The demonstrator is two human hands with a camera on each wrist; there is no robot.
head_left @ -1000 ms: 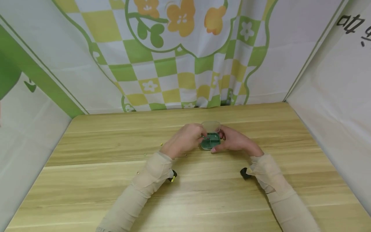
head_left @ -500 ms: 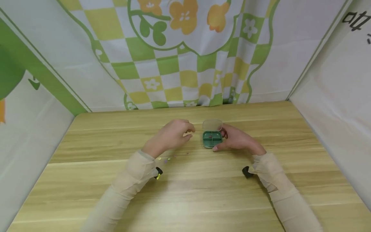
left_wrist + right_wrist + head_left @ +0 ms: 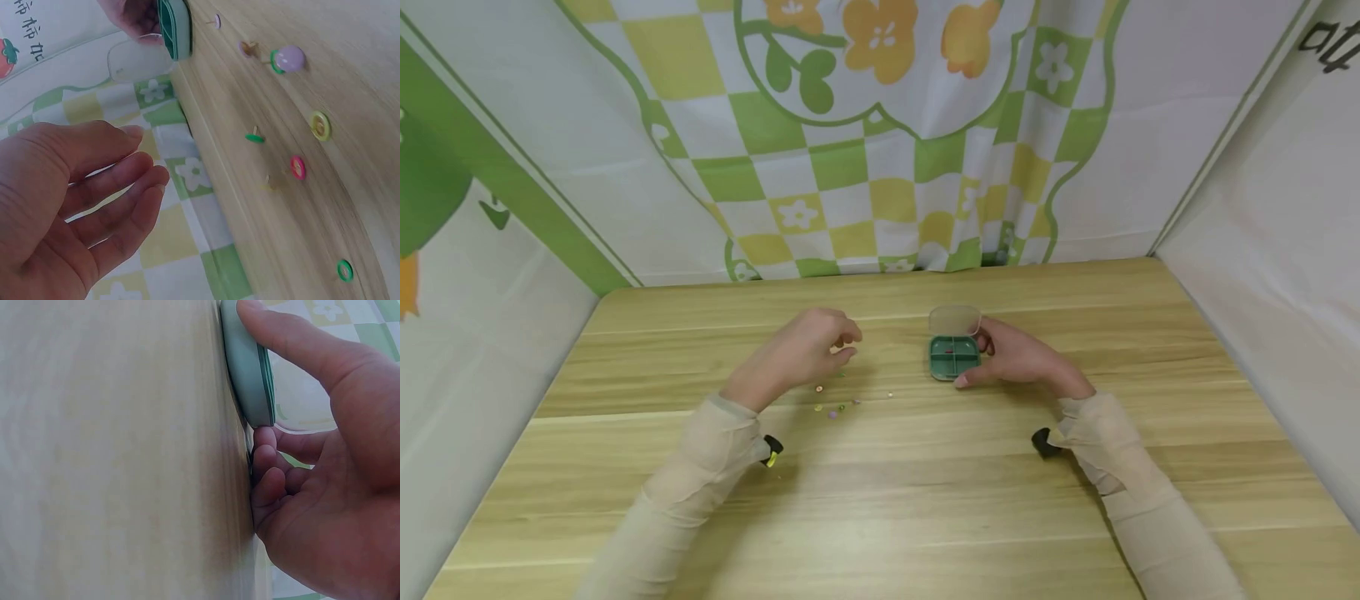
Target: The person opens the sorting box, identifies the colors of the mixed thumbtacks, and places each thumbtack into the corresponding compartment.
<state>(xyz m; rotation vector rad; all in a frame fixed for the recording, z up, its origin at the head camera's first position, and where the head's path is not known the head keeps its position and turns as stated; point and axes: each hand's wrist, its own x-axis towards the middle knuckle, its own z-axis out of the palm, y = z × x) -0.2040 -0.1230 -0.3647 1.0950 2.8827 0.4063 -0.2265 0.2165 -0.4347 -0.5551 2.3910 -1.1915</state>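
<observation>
A small green compartment box lies on the table with its clear lid raised at the back. Something small and red shows in a far compartment. My right hand grips the box's right side, thumb at the near corner and fingers behind. My left hand hovers to the left of the box, fingers loosely curled, holding nothing. Below it lie several thumbtacks: in the left wrist view, a purple thumbtack, a yellow thumbtack, a pink thumbtack and a green thumbtack among them.
The wooden table ends at the back against a checkered curtain. White fabric walls stand at the left and right. Each wrist carries a black camera mount, such as the left mount.
The left hand has drawn back from the box, moving left to above the thumbtacks, which now show more. The right hand keeps its hold on the box.
</observation>
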